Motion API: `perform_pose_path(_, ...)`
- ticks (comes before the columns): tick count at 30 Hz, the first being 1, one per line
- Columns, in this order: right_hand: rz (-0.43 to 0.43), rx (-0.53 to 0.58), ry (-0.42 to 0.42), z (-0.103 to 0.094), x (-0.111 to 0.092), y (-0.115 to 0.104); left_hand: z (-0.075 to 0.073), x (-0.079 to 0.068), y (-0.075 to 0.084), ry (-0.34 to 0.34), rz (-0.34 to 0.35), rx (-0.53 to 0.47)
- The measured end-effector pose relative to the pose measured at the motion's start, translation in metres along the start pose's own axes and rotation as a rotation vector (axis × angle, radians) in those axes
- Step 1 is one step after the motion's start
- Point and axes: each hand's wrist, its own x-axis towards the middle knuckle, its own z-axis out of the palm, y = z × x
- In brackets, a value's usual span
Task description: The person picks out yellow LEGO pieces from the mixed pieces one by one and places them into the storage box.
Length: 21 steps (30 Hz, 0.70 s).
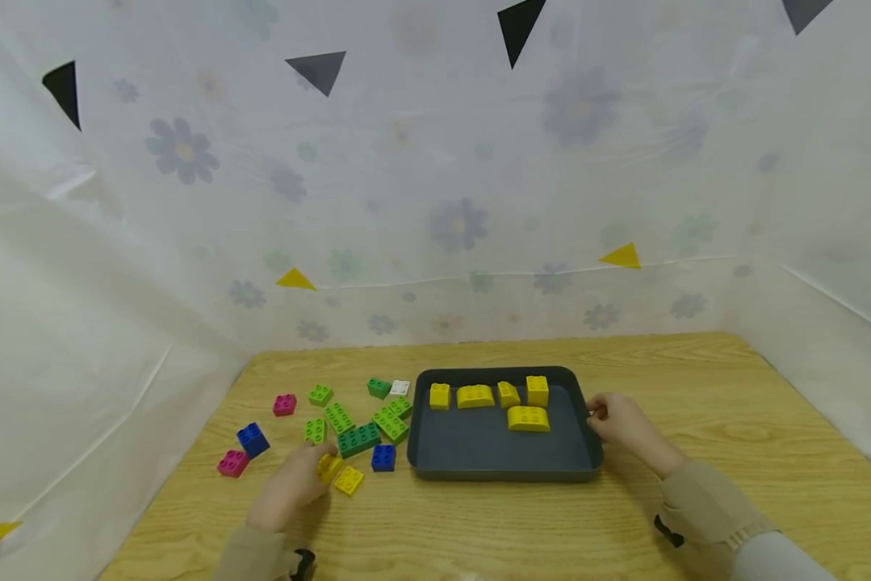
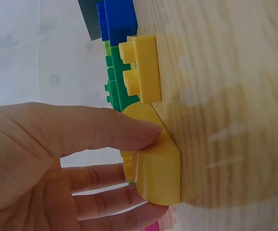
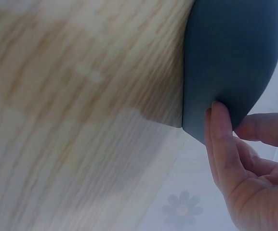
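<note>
My left hand (image 1: pixel 299 482) grips a yellow curved toy brick (image 2: pixel 160 171) between thumb and fingers, down at the table. Right beside that brick lies a yellow studded brick (image 1: pixel 349 481), also close ahead of the thumb in the left wrist view. My right hand (image 1: pixel 621 424) is at the right side of the dark grey tray (image 1: pixel 471 464). In the right wrist view its fingers (image 3: pixel 221 122) lie on the tray's outer wall, with the thumb at the rim. Inside the tray are several yellow bricks, among them a curved one (image 1: pixel 529 419) and a tall one (image 1: pixel 538 390).
Left of the tray lie green bricks (image 1: pixel 359 440), a blue brick (image 1: pixel 383 457) and a white brick (image 1: pixel 400 388). Farther left are pink bricks (image 1: pixel 233 463) and another blue brick (image 1: pixel 253 440). A pale flowered curtain (image 1: pixel 435 202) surrounds the wooden table (image 1: pixel 435 532).
</note>
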Motion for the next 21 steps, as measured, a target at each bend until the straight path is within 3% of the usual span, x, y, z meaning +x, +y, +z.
perform_pose_path(6, 0.002, 0.002, -0.002, 0.000, 0.001, 0.000, -0.002, 0.000, -0.001, -0.004, 0.019, -0.009)
perform_pose_path(13, 0.015, 0.001, -0.004, 0.000, 0.002, 0.001, -0.009, 0.002, 0.000, -0.072, -0.054, -0.063)
perform_pose_path(17, 0.019, 0.003, -0.007, 0.000, 0.003, 0.001, -0.018, 0.002, 0.006, -0.075, -0.084, -0.046)
perform_pose_path(21, 0.017, 0.001, -0.005, 0.000, 0.003, 0.001, -0.032, 0.003, 0.018, -0.038, -0.022, 0.009)
